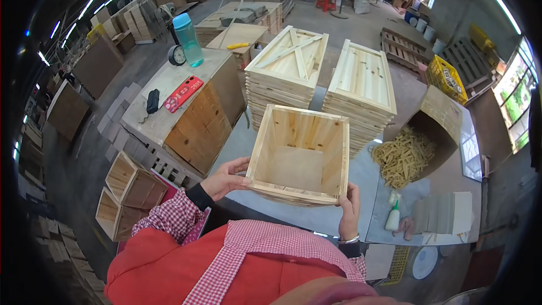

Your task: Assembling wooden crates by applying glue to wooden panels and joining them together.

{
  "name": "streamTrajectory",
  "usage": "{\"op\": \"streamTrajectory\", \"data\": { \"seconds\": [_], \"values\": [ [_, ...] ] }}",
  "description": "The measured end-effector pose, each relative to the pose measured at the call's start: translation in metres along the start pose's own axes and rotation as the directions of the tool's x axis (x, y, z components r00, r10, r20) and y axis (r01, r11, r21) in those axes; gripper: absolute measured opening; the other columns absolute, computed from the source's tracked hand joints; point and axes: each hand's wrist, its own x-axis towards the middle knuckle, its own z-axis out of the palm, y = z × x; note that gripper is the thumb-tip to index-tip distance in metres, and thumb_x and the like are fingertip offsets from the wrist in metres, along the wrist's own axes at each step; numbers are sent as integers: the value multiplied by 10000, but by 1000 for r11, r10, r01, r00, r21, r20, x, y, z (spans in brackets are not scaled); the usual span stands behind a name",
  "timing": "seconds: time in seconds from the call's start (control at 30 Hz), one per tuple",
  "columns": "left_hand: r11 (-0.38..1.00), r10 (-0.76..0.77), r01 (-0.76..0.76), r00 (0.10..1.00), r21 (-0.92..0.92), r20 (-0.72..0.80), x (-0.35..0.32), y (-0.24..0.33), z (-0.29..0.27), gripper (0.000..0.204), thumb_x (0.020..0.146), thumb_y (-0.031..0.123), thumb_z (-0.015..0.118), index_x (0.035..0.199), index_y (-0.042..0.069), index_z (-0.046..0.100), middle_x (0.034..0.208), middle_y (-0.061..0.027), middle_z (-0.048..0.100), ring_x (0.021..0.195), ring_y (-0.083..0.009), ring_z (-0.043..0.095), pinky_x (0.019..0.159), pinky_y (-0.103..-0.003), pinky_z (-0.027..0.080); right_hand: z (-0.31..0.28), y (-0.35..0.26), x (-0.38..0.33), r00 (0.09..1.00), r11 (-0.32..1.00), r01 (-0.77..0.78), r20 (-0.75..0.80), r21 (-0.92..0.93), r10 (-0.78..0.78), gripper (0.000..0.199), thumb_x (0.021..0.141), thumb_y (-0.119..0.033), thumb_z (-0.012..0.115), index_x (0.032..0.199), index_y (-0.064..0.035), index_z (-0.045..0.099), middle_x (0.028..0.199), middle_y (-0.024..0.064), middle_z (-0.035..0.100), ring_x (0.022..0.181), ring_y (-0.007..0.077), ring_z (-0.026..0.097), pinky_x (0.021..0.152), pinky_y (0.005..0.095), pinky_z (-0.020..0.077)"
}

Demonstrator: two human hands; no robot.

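Observation:
An open-topped wooden box (298, 197) of pale pine is held in front of me above the worktable, its opening facing up toward me. My left hand (227, 178) grips the near left side, thumb and fingers on the wall. At the near right corner, my right hand (350, 212) is closed on the same box. Inside, the bottom (296, 164) is a plain light brown panel. Just beyond the box stand two tall stacks of wooden panels, the left stack (288, 56) topped by a panel with crossed slats, the right stack (362, 76) by a plain framed one.
To the right, a tipped cardboard box (439, 117) spills small wooden strips (402, 157). A glue bottle (393, 217) stands near grey boards (446, 213). At left, a cabinet (197, 127) carries a teal water bottle (189, 42). Finished-looking wooden boxes (135, 189) sit low at left.

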Motion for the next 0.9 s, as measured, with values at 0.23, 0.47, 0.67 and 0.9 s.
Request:
{"op": "streamTrajectory", "data": {
  "seconds": [0.23, 0.47, 0.67, 0.9],
  "values": [
    [1000, 28, -28, 999, -4, 30, 1, -6, -8, 672, 826, 43, 621, 1415, -1, 301, 1364, -104, 439, 1188, -223, 517, 966, -378, 469, -3, 4, -6, 999, 999, -34, 16, 24, 33, 349, 866, -185, 479, 1162, 1, 482, 994, 25, 522, 827, 95, 471, 681, 217, 409],
    [995, -99, 100, 983, 0, 158, 58, -13, -20, 596, 879, 335, 633, 1351, 43, 417, 1225, -79, 583, 1073, -158, 596, 904, -347, 498, -6, 12, 3, 998, 992, 36, 60, -120, -29, 343, 888, -230, 438, 1156, -23, 491, 1015, 37, 529, 842, 103, 505, 667, 235, 424],
    [830, -35, 141, 979, 539, -203, 86, -1, 3, 257, 659, 202, 687, 819, 8, 635, 716, -111, 617, 581, -215, 607, 489, -384, 490, -21, 8, -3, 994, 999, -40, 102, -22, 42, 348, 905, -215, 470, 1174, 5, 480, 1094, 59, 513, 938, 158, 524, 766, 285, 432],
    [978, 76, 47, 825, 202, -560, -51, -64, 17, 182, 640, 102, 674, 752, -34, 630, 671, -59, 575, 559, -147, 532, 485, -316, 427, 11, -22, 0, 933, 998, 41, 360, -47, -21, 387, 918, -214, 457, 1213, 35, 484, 1111, 96, 532, 1032, 198, 510, 910, 324, 383]
  ]
}}
